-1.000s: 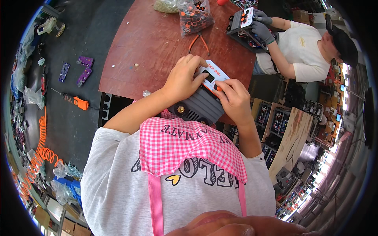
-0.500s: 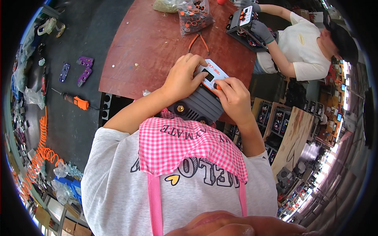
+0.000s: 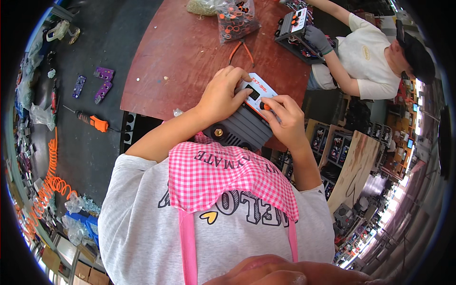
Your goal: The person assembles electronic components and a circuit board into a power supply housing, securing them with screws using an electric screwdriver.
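Observation:
A dark grey finned welding machine [image 3: 243,122] with a white front panel [image 3: 260,84] sits at the near edge of the red-brown table, against my apron. My left hand [image 3: 222,95] grips the panel's left end, its thumb beside the small dark display [image 3: 253,94] and its fingers curled at the far edge. At the panel's right part, my right hand [image 3: 286,118] pinches a black and orange knob [image 3: 266,107] between thumb and fingers. A brass terminal [image 3: 218,132] shows on the machine's near left side. My apron hides part of its lower edge.
Beyond the machine lie orange-handled pliers [image 3: 242,53] and a clear bag of black and orange knobs [image 3: 235,23]. A gloved co-worker [image 3: 370,52] handles another machine [image 3: 295,35] at the far right. Purple circuit boards [image 3: 103,85] and an orange power screwdriver [image 3: 97,123] lie on the dark left bench.
My right hand's fingers have shifted slightly around the knob, showing more of its orange top. My left hand stays on the panel. The co-worker's far hand has moved away and up.

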`<state>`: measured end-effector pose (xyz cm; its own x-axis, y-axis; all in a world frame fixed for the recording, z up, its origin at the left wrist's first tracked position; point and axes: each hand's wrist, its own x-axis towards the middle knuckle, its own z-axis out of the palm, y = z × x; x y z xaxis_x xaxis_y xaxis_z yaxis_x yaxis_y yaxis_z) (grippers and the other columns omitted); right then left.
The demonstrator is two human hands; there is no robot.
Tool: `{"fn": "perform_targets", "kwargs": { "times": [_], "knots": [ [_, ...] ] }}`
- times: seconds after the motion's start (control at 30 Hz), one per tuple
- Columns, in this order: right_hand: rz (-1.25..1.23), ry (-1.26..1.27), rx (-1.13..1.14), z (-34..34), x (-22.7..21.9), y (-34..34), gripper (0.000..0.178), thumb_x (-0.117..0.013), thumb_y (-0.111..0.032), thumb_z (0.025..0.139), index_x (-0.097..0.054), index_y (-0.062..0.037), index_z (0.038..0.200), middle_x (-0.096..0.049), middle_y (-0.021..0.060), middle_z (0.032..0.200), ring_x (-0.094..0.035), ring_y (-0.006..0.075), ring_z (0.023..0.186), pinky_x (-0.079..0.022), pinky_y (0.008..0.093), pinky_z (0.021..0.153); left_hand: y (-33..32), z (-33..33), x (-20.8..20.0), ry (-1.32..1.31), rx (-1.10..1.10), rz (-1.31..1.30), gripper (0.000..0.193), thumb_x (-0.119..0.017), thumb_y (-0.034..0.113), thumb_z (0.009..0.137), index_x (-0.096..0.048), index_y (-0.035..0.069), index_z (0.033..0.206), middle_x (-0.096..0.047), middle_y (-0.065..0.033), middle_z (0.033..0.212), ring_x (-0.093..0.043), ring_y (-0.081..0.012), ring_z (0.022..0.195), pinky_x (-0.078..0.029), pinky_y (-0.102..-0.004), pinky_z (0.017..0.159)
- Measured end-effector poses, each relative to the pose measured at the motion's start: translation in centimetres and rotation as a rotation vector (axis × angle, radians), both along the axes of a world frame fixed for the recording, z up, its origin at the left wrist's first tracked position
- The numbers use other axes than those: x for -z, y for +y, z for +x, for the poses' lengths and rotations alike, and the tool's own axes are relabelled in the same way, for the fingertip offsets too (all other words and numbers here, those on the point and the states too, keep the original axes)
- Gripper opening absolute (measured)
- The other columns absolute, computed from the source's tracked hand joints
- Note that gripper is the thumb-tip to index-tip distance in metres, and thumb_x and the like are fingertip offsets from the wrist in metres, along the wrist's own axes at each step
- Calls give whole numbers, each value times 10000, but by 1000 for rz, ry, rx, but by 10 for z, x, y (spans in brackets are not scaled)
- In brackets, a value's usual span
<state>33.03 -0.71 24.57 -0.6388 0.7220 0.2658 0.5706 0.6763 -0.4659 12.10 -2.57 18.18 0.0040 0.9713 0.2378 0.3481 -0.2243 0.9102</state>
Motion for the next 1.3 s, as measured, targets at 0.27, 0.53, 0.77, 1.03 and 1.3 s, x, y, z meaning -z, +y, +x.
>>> {"fn": "perform_targets", "kwargs": {
  "times": [0.27,0.53,0.77,1.03,1.3],
  "knots": [
    [99,-21,-63,-1,3,1,300,-773,-64,736,-691,-31,1023,-624,92,925,-629,270,792,-526,364,700,0,0,1,29,-11,29,241,-724,94,805,-598,52,1006,-590,-112,932,-564,-287,867,-468,-371,736],
    [119,-42,-62,-4,2,-1,312,-770,-60,723,-684,-26,1021,-612,90,922,-619,264,793,-526,362,692,1,0,2,20,-8,34,241,-729,90,798,-597,54,997,-576,-108,907,-553,-278,840,-462,-367,730],
    [179,-98,-52,-7,1,-4,312,-764,-58,721,-675,-22,1018,-608,88,918,-614,261,784,-526,357,685,1,0,1,32,-7,36,240,-729,87,798,-594,55,993,-564,-102,885,-546,-269,823,-460,-363,721],
    [160,-60,-37,-7,4,-6,313,-758,-53,729,-671,-17,1028,-605,97,934,-627,273,806,-532,364,700,1,0,2,4,-19,52,235,-728,87,803,-590,60,990,-554,-101,871,-541,-260,785,-458,-356,689],
    [155,-105,-31,-8,1,-5,292,-747,-54,742,-666,-20,1020,-599,104,931,-622,278,821,-532,373,711,1,1,3,0,-13,17,235,-731,87,802,-589,57,987,-550,-100,869,-540,-250,777,-457,-359,688]
  ]
}}
